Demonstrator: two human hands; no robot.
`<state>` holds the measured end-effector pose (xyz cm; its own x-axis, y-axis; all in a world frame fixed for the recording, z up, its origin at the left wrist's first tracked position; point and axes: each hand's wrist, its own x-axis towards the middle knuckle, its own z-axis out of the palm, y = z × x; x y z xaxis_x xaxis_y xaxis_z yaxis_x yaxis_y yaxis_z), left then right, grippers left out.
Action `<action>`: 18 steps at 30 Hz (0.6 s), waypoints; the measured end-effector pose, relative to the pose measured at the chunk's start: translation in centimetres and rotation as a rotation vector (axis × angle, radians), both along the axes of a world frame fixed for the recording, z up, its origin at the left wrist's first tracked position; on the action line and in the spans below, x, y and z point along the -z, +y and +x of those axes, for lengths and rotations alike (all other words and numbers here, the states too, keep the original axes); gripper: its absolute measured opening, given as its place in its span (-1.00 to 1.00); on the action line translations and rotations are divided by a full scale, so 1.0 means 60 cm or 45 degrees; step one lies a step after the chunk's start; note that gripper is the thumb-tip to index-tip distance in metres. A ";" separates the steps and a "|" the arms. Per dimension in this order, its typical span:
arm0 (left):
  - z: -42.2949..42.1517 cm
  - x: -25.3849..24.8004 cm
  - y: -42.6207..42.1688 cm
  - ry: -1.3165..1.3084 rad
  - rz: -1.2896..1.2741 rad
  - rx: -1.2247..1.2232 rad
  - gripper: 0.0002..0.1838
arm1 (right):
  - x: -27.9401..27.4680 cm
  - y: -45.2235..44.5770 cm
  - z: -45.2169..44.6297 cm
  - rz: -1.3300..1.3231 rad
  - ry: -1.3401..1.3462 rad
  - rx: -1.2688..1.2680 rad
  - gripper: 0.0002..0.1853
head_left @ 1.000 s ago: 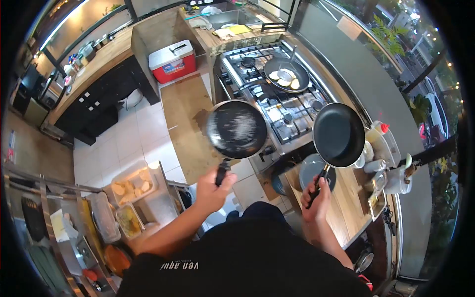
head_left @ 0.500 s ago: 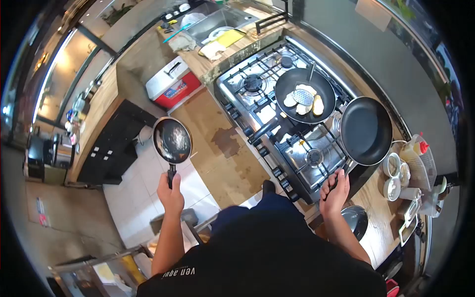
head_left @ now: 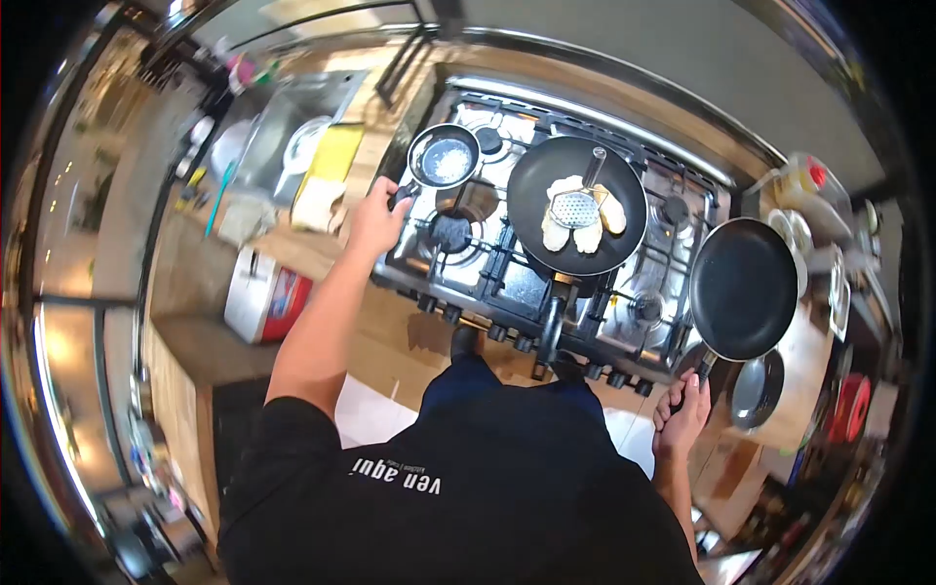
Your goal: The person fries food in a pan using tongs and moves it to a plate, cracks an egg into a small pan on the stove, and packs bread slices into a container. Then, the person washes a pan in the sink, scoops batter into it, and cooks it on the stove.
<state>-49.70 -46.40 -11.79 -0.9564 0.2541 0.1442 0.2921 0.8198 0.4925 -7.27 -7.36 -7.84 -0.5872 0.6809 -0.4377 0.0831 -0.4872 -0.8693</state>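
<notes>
My left hand is closed round the handle of a small, worn frying pan, which is over the back left of the gas stove. Low on the right, my right hand grips the handle of a larger black frying pan. That pan is tilted beyond the stove's right side, its inside bare. Between the two, a third black frying pan sits on the stove, its handle toward me. Several pale, browned pieces of food lie in it, with a perforated masher resting on them.
Left of the stove are a sink and a yellow cloth. A red and white cooler stands below. On the right counter are another dark pan, a red-capped bottle and containers.
My left hand has carried the small pan from above the floor to over the stove. My view has turned left toward the stove. My right hand still grips its pan.
</notes>
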 end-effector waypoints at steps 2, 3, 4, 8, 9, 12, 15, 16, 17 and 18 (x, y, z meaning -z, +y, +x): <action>-0.109 0.047 0.021 -0.036 -0.007 0.137 -0.63 | -0.020 -0.077 0.018 0.047 -0.067 0.156 -0.79; -0.149 0.056 0.036 -0.061 -0.089 0.161 -0.61 | -0.034 -0.118 0.024 0.033 -0.069 0.247 -0.80; -0.175 0.061 0.046 -0.035 -0.100 0.227 -0.61 | -0.048 -0.159 0.031 0.014 -0.070 0.336 -0.81; -0.235 0.064 0.079 -0.111 -0.156 0.363 -0.59 | -0.096 -0.276 0.047 0.006 -0.139 0.430 -0.81; -0.253 0.083 0.078 -0.082 -0.067 0.442 -0.56 | -0.099 -0.298 0.053 -0.012 -0.111 0.447 -0.82; -0.238 0.052 0.079 -0.010 -0.116 0.438 -0.48 | -0.111 -0.349 0.049 -0.039 -0.169 0.457 -0.84; -0.204 0.053 0.045 0.319 -0.047 0.479 -0.43 | -0.105 -0.377 0.052 -0.073 -0.171 0.363 -0.84; -0.182 0.047 0.030 0.317 -0.058 0.474 -0.43 | -0.098 -0.384 0.058 -0.100 -0.157 0.301 -0.83; -0.150 0.036 0.012 0.377 -0.044 0.509 -0.43 | -0.089 -0.389 0.060 -0.117 -0.146 0.232 -0.83; -0.118 0.022 -0.006 0.445 -0.029 0.546 -0.42 | -0.078 -0.392 0.059 -0.161 -0.129 0.174 -0.84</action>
